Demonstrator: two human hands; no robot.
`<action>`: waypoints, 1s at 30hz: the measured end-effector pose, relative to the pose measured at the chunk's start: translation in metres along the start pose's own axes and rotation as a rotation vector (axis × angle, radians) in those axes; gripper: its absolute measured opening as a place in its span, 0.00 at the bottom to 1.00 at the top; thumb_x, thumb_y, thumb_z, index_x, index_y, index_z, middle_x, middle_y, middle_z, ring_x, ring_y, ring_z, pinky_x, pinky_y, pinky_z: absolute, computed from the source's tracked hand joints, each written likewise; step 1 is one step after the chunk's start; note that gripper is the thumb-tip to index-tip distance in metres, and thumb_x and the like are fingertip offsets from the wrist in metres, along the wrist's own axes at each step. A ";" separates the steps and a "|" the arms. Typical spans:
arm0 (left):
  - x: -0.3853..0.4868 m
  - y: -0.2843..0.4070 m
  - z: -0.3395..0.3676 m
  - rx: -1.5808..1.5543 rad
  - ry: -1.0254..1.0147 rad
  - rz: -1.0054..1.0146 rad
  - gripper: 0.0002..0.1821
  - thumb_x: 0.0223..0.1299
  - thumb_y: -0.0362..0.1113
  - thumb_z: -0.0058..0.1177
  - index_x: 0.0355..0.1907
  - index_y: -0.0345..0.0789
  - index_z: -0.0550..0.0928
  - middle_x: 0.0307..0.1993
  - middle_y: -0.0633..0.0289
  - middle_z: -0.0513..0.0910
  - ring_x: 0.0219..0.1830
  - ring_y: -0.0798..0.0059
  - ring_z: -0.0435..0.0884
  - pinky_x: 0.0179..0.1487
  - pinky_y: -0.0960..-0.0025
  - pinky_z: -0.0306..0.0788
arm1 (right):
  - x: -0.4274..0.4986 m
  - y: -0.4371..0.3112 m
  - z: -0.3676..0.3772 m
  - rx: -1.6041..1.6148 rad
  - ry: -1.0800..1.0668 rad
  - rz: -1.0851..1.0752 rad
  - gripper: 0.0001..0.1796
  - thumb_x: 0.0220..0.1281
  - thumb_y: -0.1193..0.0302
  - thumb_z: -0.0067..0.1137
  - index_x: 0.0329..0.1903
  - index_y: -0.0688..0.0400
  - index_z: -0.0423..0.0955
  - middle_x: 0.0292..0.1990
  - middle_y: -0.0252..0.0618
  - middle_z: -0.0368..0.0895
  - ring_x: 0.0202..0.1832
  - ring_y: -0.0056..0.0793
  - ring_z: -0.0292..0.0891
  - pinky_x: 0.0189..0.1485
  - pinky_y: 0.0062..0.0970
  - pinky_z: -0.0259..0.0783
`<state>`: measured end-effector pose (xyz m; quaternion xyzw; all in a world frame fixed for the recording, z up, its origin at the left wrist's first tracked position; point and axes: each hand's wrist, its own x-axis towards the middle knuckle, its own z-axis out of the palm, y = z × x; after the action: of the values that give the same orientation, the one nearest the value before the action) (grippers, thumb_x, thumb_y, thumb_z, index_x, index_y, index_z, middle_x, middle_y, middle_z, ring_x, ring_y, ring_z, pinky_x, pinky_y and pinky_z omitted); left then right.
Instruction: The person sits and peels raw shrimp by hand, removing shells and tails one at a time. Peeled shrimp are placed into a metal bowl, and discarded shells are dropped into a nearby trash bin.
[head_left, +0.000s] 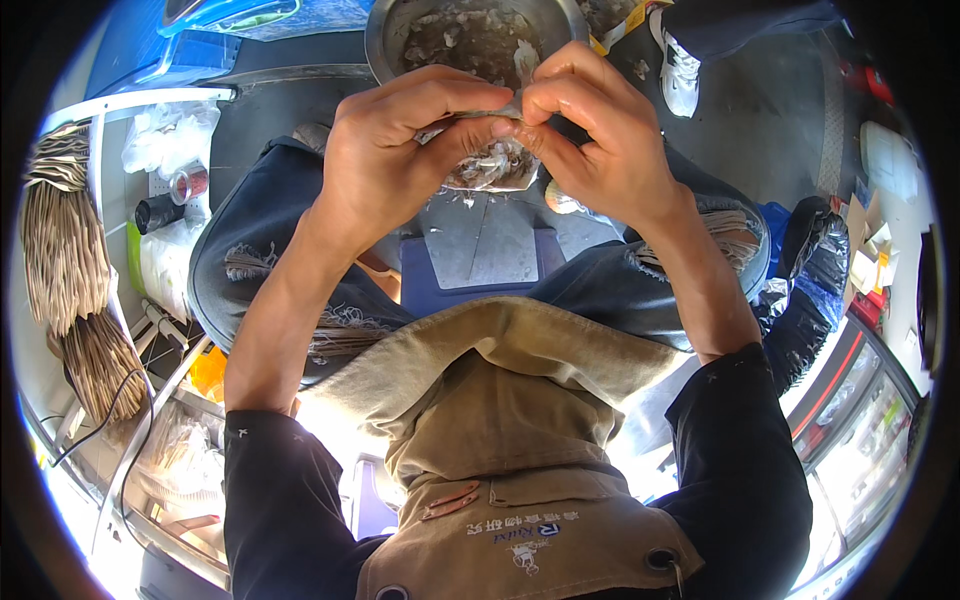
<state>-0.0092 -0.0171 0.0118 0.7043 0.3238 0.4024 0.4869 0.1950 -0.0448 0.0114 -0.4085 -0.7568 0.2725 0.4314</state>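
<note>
My left hand (405, 139) and my right hand (600, 135) meet in front of me, fingertips nearly touching. Between them they pinch a thin, pale, strip-like piece (487, 114); what it is cannot be told. Just beyond is a metal bowl (379, 41) holding murky liquid and pale, soft scraps (480, 37). Another whitish scrap (526, 60) shows behind the right fingers, by the bowl's near side. Below my hands, partly hidden by them, lies a pile of wet brown and whitish scraps (491, 166).
Blue plastic bins (165, 64) stand at the upper left. A white shoe (679, 79) of another person is at the upper right. Folded brown paper bags (64, 240) hang on a rack at the left. Black plastic bags (817, 255) lie at the right.
</note>
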 end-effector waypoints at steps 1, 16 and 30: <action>-0.001 0.000 0.000 -0.036 0.008 -0.024 0.10 0.55 0.28 0.68 0.40 0.30 0.86 0.38 0.60 0.87 0.37 0.77 0.86 0.41 0.76 0.82 | 0.000 0.001 -0.002 -0.035 -0.013 -0.049 0.11 0.52 0.85 0.65 0.35 0.62 0.73 0.34 0.37 0.72 0.31 0.26 0.72 0.31 0.24 0.70; -0.005 0.000 0.006 -0.218 0.059 -0.254 0.06 0.58 0.26 0.65 0.38 0.27 0.85 0.33 0.63 0.88 0.35 0.86 0.84 0.38 0.82 0.77 | 0.002 -0.005 -0.003 -0.143 -0.064 -0.047 0.12 0.52 0.84 0.67 0.35 0.62 0.72 0.34 0.39 0.73 0.32 0.31 0.73 0.33 0.27 0.70; 0.000 0.001 0.009 -0.513 0.142 -0.448 0.03 0.59 0.24 0.59 0.34 0.26 0.84 0.31 0.57 0.87 0.31 0.79 0.85 0.36 0.80 0.79 | 0.003 0.000 0.006 -0.181 -0.003 -0.220 0.08 0.55 0.80 0.65 0.34 0.61 0.74 0.33 0.38 0.73 0.31 0.32 0.71 0.31 0.28 0.68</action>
<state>-0.0015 -0.0209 0.0108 0.4405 0.3920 0.4019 0.7006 0.1890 -0.0431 0.0098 -0.3601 -0.8191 0.1547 0.4188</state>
